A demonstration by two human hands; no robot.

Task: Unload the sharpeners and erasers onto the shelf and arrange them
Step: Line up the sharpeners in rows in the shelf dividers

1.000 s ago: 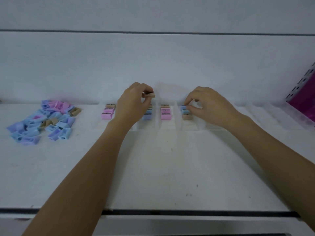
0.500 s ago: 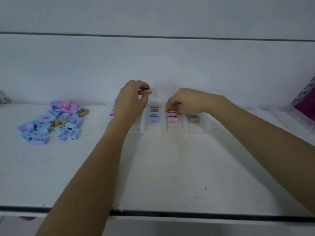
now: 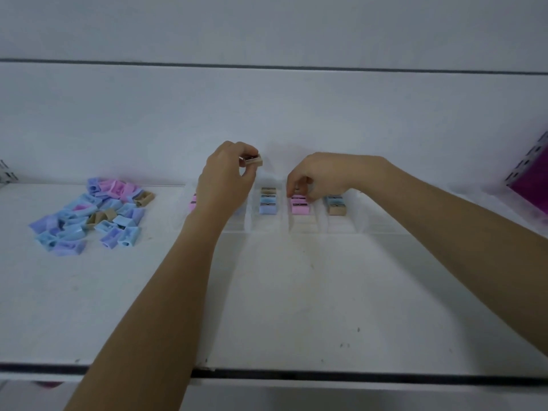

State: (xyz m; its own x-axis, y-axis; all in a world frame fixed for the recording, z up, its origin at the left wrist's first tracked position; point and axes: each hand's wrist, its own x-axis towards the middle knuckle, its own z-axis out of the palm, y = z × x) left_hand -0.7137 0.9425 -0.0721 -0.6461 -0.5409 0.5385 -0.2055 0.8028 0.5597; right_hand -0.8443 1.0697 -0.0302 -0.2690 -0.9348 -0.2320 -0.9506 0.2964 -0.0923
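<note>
Your left grip (image 3: 225,179) is clenched on a tan sharpener (image 3: 252,160), pinched between thumb and fingertips and held up in the air just above the back of the clear divider tray (image 3: 341,226). That wrist blocks the tray's leftmost lanes, so all you can see there is the edge of a pink sharpener (image 3: 192,203) poking out.

Your right grip (image 3: 320,176) is curled down over the far end of the pink row (image 3: 300,204), fingertips right on it. I honestly can't tell if it's pinching one or just touching, since the fingers cover the spot.

Between your two hands sits a lane with a tan one at the back and blue ones (image 3: 268,203) in front. The lane right of the pink row has blue then tan (image 3: 336,206).

The loose pile (image 3: 95,215) of blue, purple, pink and tan sharpeners is well off to the left on the shelf (image 3: 296,292). Something magenta (image 3: 530,188) is cut off at the right edge; no idea what it is.
</note>
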